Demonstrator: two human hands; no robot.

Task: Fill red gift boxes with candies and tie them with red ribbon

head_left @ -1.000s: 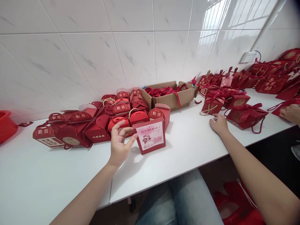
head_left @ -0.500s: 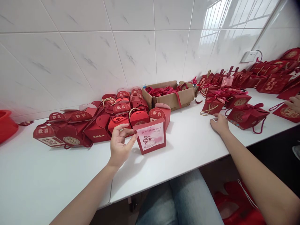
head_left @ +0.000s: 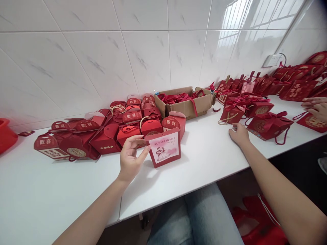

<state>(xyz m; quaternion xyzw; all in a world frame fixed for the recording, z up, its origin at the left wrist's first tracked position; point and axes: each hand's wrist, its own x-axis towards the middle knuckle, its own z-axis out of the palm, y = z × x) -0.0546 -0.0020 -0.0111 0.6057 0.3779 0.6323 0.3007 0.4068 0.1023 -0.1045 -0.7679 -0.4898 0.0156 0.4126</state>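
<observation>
My left hand (head_left: 133, 157) is closed on the left edge of a red gift box (head_left: 176, 154), thumb in front and fingers behind. A pink and white card with a drawn couple and Chinese lettering covers the box's front; it stands upright on the white table (head_left: 204, 160). My right hand (head_left: 239, 135) rests on the table with loosely bent fingers and nothing visible in them. Just beyond it is a small red box (head_left: 232, 115) with a ribbon bow and a gold cord. A larger bowed box (head_left: 270, 126) sits to its right.
Several red boxes (head_left: 104, 139) crowd the table at left. A cardboard box (head_left: 190, 110) of red ribbon stands against the tiled wall. More red boxes (head_left: 296, 90) line the far right, where another person's hands (head_left: 318, 109) hover over a flat red piece. A red container (head_left: 7, 136) is at far left.
The other person's hands at the right edge have come further into view, over the flat red piece. My own hands and the box in my left hand stay almost in place.
</observation>
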